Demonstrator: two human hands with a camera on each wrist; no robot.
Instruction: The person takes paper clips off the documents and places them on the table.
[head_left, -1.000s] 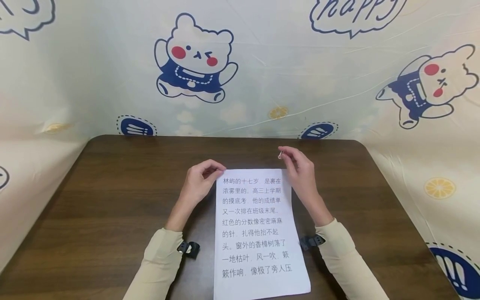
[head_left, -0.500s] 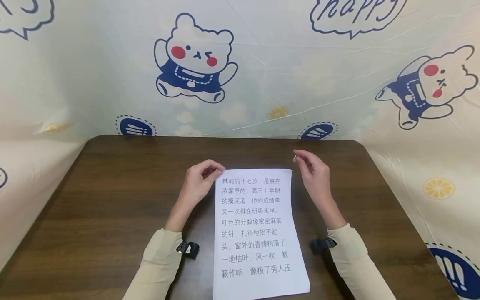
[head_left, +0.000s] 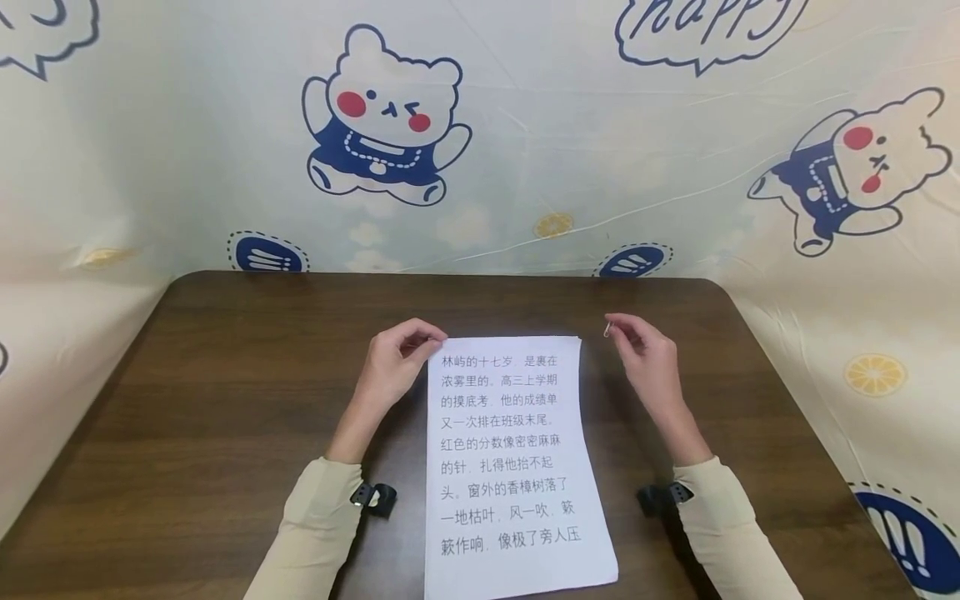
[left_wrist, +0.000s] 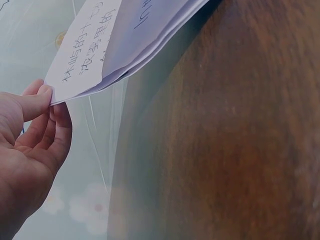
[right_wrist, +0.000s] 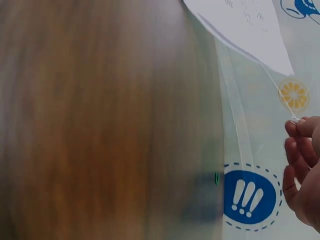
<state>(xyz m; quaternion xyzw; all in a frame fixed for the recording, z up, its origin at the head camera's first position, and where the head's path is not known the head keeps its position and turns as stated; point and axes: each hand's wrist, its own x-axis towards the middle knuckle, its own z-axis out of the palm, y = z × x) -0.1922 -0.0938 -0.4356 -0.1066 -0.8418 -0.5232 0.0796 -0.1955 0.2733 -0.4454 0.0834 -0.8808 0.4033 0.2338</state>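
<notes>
Printed sheets of paper point(head_left: 502, 467) lie stacked in front of me, and their layered edges show in the left wrist view. My left hand point(head_left: 393, 358) pinches the top left corner of the stack between thumb and fingers. In the left wrist view the thumb point(left_wrist: 37, 104) presses on the top sheet at that corner. Off the stack's top right corner, my right hand point(head_left: 648, 358) pinches a small pale paper clip point(head_left: 607, 330) at its fingertips. That clip is mostly covered by the fingers in the right wrist view.
The dark wooden table point(head_left: 225, 417) has rounded far corners. Behind it hangs a pale curtain point(head_left: 525, 150) with bear prints. A small green loop point(right_wrist: 216, 178) shows near the table edge in the right wrist view. Black wrist cameras sit on both sleeves.
My right hand, with the paper clip, has moved right and toward me, away from the stack's top right corner, uncovering it. My left hand keeps its pinch on the left corner.
</notes>
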